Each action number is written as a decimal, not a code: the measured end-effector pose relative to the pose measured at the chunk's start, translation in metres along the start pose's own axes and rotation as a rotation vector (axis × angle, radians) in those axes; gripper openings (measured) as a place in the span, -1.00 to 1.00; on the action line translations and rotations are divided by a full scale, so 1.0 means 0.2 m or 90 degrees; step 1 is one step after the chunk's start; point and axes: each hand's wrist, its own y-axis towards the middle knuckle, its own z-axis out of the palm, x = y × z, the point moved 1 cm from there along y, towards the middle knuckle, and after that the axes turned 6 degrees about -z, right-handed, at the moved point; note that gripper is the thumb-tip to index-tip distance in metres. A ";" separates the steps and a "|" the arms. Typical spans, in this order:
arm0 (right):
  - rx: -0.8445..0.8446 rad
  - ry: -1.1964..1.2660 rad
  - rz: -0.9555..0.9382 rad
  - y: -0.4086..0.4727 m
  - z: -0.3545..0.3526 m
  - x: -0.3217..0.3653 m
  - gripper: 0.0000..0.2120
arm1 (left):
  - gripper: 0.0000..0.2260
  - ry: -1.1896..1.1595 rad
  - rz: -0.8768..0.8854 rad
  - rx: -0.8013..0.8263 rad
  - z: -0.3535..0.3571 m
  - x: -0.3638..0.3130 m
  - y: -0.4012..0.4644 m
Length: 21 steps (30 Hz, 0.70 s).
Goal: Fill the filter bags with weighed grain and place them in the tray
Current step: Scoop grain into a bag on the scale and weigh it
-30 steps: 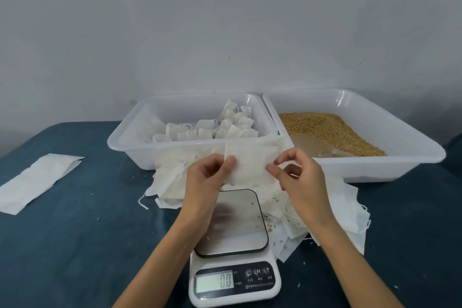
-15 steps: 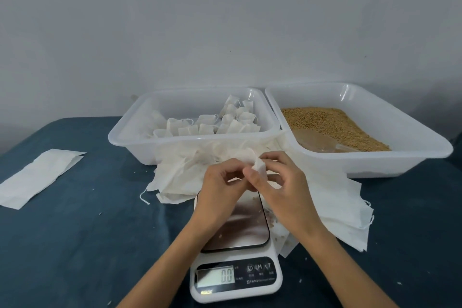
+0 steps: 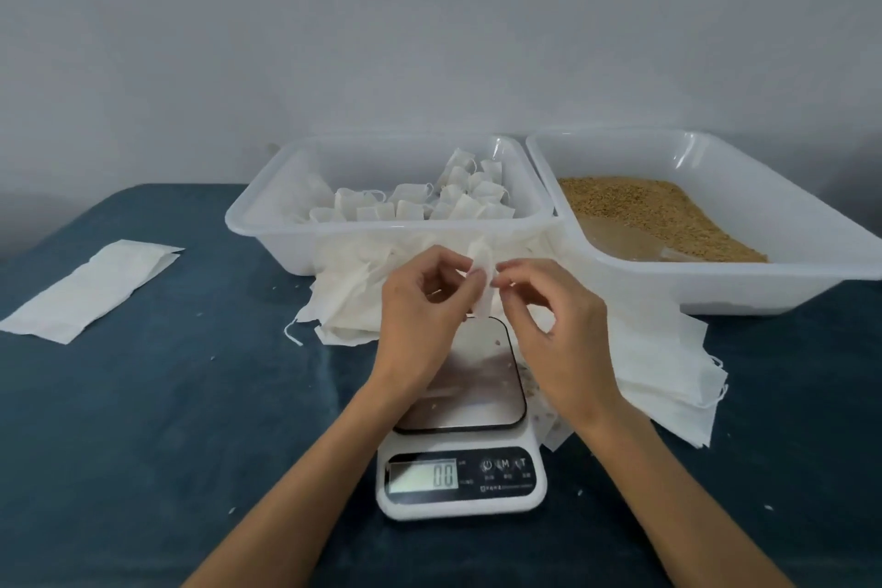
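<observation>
Two hands, left (image 3: 420,306) and right (image 3: 549,325), pinch one empty filter bag (image 3: 483,282) above the kitchen scale (image 3: 460,458). Behind: tray (image 3: 267,224) of filled bags, left; tray of grain (image 3: 654,215), right.

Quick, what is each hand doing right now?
Left hand: pinching the filter bag above the scale.
Right hand: pinching the same bag's other edge.

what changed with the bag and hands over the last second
The filter bag, held flat and spread between both hands a second ago, is now bunched narrow. The left hand pinches it; the right hand fingers its edge. Scale reading, both trays and grain unchanged.
</observation>
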 end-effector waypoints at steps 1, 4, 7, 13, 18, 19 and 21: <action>0.006 0.045 0.035 0.00 0.00 0.00 -0.87 | -0.91 -0.002 0.004 0.006 0.00 -0.01 0.00; 0.017 0.206 0.157 0.01 -0.01 0.01 -0.92 | -0.96 -0.014 0.017 0.057 0.01 -0.02 -0.01; 0.027 0.279 0.206 0.02 -0.02 0.00 -0.78 | -0.96 -0.024 0.020 0.113 0.03 -0.02 -0.02; 0.015 0.093 0.074 0.00 -0.01 -0.01 -0.83 | -0.83 -0.108 -0.025 0.042 0.02 -0.02 0.00; -0.011 0.020 0.060 0.00 0.00 0.00 -0.77 | -0.84 -0.062 -0.008 0.043 0.02 -0.03 -0.02; -0.025 0.051 0.085 0.00 -0.01 -0.01 -0.80 | -0.84 -0.060 -0.007 0.051 0.02 -0.03 -0.02; -0.048 0.138 0.139 0.00 -0.02 -0.02 -0.87 | -0.85 -0.058 -0.004 0.067 0.02 -0.03 -0.03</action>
